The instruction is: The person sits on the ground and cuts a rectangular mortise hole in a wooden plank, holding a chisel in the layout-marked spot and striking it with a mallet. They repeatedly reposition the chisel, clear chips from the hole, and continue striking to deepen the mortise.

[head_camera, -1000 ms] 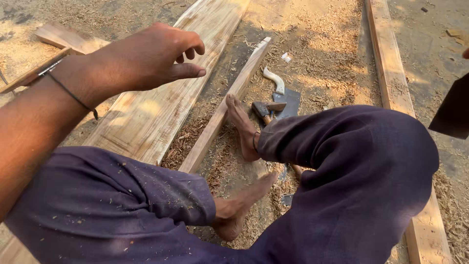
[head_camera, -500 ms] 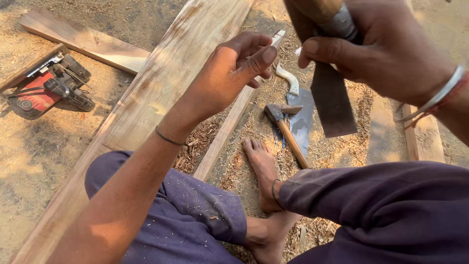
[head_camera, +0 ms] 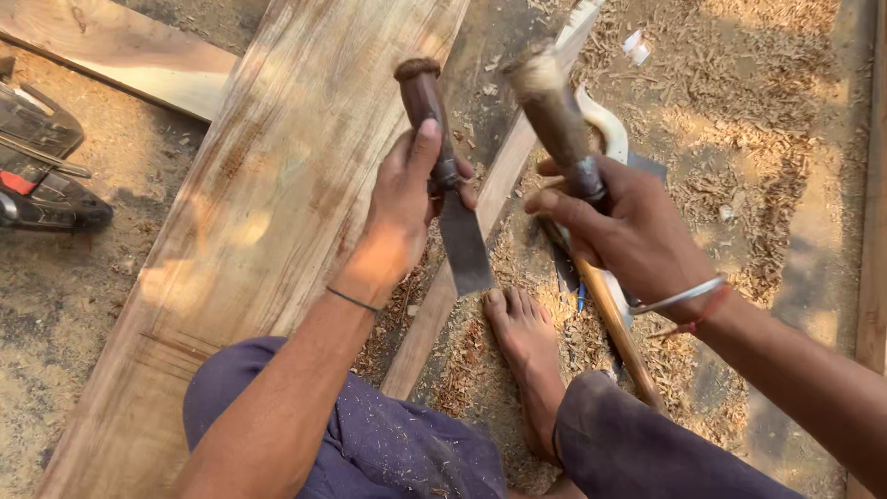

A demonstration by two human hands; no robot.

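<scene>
The left hand [head_camera: 402, 208] is closed around a wide-bladed chisel [head_camera: 446, 176], held blade-down over the gap between the broad plank [head_camera: 268, 212] and the narrow batten [head_camera: 480, 222], while the right hand [head_camera: 628, 231] grips a second wooden-handled tool [head_camera: 559, 115] whose blade I cannot see. I would keep both edges pointed away from the bare foot [head_camera: 527, 346] just below. Each handle wants a firm wrap near the ferrule.

hard daylight falls across the whole scene, bright and warm. the wide plank [head_camera: 277, 194] glares pale at upper centre, washing out its grain. dark shadow pools in the strip of ground at top centre, and on the power tool [head_camera: 37, 176] at the left edge. the nearer tool handle [head_camera: 554, 111] is blurred and soft; the sawdust [head_camera: 767, 157] at right stays fairly crisp.
</scene>
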